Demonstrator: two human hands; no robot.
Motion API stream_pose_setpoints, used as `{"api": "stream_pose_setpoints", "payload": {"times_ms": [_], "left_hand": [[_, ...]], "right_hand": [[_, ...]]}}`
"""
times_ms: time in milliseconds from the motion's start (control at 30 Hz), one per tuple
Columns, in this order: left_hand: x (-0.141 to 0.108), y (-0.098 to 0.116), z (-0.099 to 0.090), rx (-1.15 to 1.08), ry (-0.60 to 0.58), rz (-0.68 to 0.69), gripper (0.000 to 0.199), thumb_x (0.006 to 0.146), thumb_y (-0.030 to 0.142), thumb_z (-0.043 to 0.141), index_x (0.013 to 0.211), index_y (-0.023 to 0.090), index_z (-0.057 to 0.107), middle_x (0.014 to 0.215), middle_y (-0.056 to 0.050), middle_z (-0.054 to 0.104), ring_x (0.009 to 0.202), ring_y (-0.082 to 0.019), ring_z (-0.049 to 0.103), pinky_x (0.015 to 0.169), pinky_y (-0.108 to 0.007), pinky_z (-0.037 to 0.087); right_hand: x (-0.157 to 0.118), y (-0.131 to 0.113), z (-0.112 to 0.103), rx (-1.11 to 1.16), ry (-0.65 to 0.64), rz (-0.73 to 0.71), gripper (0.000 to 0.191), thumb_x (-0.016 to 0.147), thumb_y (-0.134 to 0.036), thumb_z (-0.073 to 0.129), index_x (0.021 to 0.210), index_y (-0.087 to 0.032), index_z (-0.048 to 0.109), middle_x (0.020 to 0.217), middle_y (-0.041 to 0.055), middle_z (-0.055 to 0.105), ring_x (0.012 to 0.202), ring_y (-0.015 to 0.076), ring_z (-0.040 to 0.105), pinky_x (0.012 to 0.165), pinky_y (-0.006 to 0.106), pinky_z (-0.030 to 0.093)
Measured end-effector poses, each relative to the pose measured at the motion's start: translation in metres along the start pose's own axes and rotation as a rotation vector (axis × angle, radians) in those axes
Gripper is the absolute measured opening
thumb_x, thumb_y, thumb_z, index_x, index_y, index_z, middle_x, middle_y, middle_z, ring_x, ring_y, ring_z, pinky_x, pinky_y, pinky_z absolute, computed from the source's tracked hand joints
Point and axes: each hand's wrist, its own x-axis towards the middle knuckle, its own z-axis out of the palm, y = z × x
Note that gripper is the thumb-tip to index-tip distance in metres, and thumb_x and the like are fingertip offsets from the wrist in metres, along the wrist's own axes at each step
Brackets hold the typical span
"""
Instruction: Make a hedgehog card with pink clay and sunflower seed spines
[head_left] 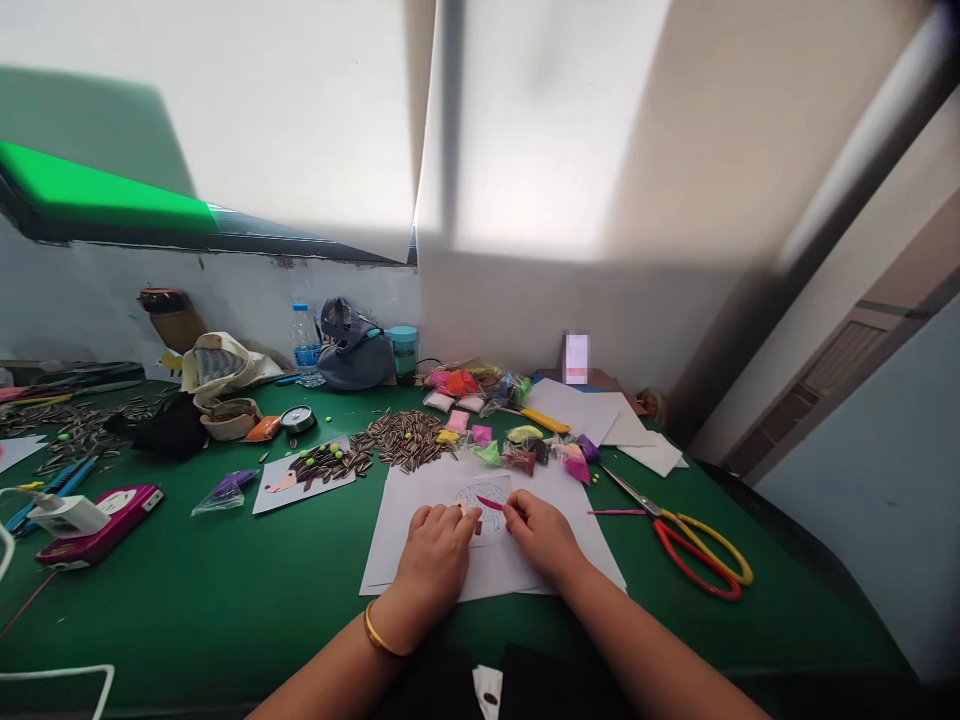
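My right hand [544, 535] pinches a magenta plastic modelling knife [491, 503], its blade pointing left over a drawing card [491, 535]. The card carries a dotted hedgehog-like outline, with a peach piece of clay at its left and a small brown piece below. My left hand [439, 550] lies on the card's left side, fingers over the peach clay area; part of the drawing is hidden under them. Larger white sheets [390, 560] lie beneath the card.
Sunflower seeds [409, 440] are heaped behind the sheets, near several clay packets [517, 458]. A hedgehog picture with seeds [307, 470] lies left. Large scissors [690, 540] and a thin magenta stick [616, 512] lie right. A magenta power bank [101, 525] sits far left.
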Motion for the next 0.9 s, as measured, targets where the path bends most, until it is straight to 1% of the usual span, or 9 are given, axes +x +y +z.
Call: {"api": "stream_pose_setpoints", "payload": {"times_ms": [67,167,300,433,533,667,733,800,900], "left_hand": [[0.0,-0.002,0.001,-0.061,0.048,-0.04,0.038,0.089,0.006,0.049,0.121,0.022,0.06,0.099,-0.007,0.068,0.092,-0.024,0.06,0.086,-0.041,0.04],[0.0,-0.01,0.002,-0.227,0.101,-0.086,0.029,0.091,0.01,0.049,0.114,0.02,0.064,0.097,-0.007,0.069,0.092,-0.024,0.062,0.083,-0.039,0.044],[0.002,-0.019,-0.002,-0.424,0.103,-0.123,0.019,0.096,0.022,0.051,0.095,0.021,0.069,0.09,-0.006,0.071,0.086,-0.022,0.064,0.079,-0.035,0.046],[0.002,-0.02,-0.01,-0.453,0.088,-0.151,0.019,0.096,0.029,0.054,0.086,0.022,0.069,0.086,-0.003,0.072,0.083,-0.021,0.065,0.078,-0.035,0.044],[0.002,-0.019,-0.012,-0.444,0.094,-0.188,0.011,0.09,0.028,0.064,0.082,0.022,0.067,0.081,-0.001,0.071,0.079,-0.021,0.064,0.076,-0.034,0.043],[0.001,-0.019,-0.011,-0.422,0.113,-0.224,0.013,0.083,0.026,0.072,0.076,0.02,0.063,0.075,0.0,0.068,0.073,-0.019,0.063,0.072,-0.033,0.044],[0.001,-0.021,-0.008,-0.44,0.133,-0.195,0.009,0.084,0.024,0.071,0.078,0.021,0.065,0.077,0.0,0.069,0.076,-0.02,0.064,0.074,-0.034,0.046],[0.0,-0.023,-0.004,-0.47,0.173,-0.152,0.002,0.086,0.021,0.067,0.087,0.022,0.069,0.085,-0.001,0.073,0.083,-0.021,0.066,0.079,-0.035,0.048],[-0.001,-0.025,0.001,-0.516,0.24,-0.13,0.016,0.091,0.02,0.06,0.104,0.024,0.07,0.097,-0.003,0.075,0.092,-0.022,0.068,0.085,-0.037,0.05]], "right_hand": [[0.0,0.001,0.0,0.022,-0.004,0.003,0.021,0.095,-0.035,0.045,0.085,-0.023,0.059,0.08,0.001,0.068,0.073,0.0182,0.061,0.064,0.026,0.039],[0.0,0.001,0.0,0.071,0.001,0.009,0.022,0.095,-0.036,0.044,0.085,-0.023,0.059,0.077,0.0004,0.067,0.072,0.0179,0.06,0.064,0.026,0.039],[-0.001,0.001,-0.002,0.12,0.017,0.009,0.023,0.095,-0.037,0.044,0.083,-0.022,0.058,0.075,-0.0002,0.064,0.071,0.0176,0.057,0.064,0.026,0.039],[-0.002,-0.001,-0.003,0.154,0.049,-0.003,0.023,0.095,-0.037,0.043,0.083,-0.022,0.057,0.075,-0.0001,0.062,0.071,0.0179,0.056,0.064,0.027,0.039],[-0.001,-0.001,-0.005,0.171,0.076,-0.019,0.022,0.094,-0.034,0.042,0.088,-0.022,0.059,0.077,0.0006,0.062,0.073,0.0187,0.057,0.067,0.028,0.041],[0.0,0.003,-0.006,0.188,0.106,0.005,0.025,0.093,-0.033,0.041,0.098,-0.022,0.062,0.08,0.0013,0.065,0.075,0.0196,0.061,0.068,0.029,0.045],[0.001,0.007,-0.007,0.183,0.119,0.027,0.028,0.093,-0.034,0.041,0.104,-0.022,0.063,0.082,0.0019,0.067,0.077,0.0202,0.063,0.069,0.029,0.046],[0.002,0.012,-0.008,0.161,0.139,0.04,0.03,0.093,-0.035,0.041,0.109,-0.021,0.062,0.085,0.0029,0.069,0.079,0.0209,0.064,0.071,0.03,0.047],[0.006,0.02,-0.011,0.087,0.163,0.056,0.033,0.093,-0.032,0.04,0.115,-0.021,0.061,0.09,0.0037,0.071,0.084,0.0211,0.066,0.074,0.03,0.048]]}}
